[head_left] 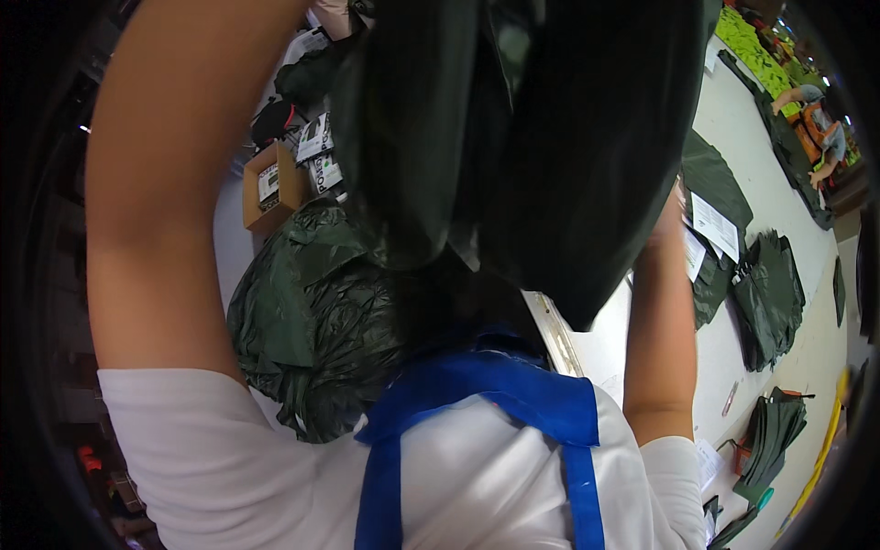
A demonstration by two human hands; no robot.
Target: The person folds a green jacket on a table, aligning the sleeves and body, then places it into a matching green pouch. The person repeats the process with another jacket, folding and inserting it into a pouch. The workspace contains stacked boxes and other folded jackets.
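Observation:
A large piece of dark green, smooth cloth (587, 147) hangs in front of me in long folds, ending in a pointed lower corner. Its exact kind I cannot make out. My left arm is raised past the upper edge, so that hand is out of the picture. My right hand (671, 211) is at the right edge of the cloth, mostly hidden behind it and blurred; its fingers do not show. A heap of crumpled, shiny dark green material (312, 321) lies on the white table (605, 353) below and to the left.
An open cardboard box (275, 197) and printed packets (316, 137) lie at far left. Along the right are printed papers (715, 227), folded dark green bundles (768, 298) and a stack of folded green pieces (773, 435). Another person (816, 133) works at far right, near bright yellow-green material (753, 41).

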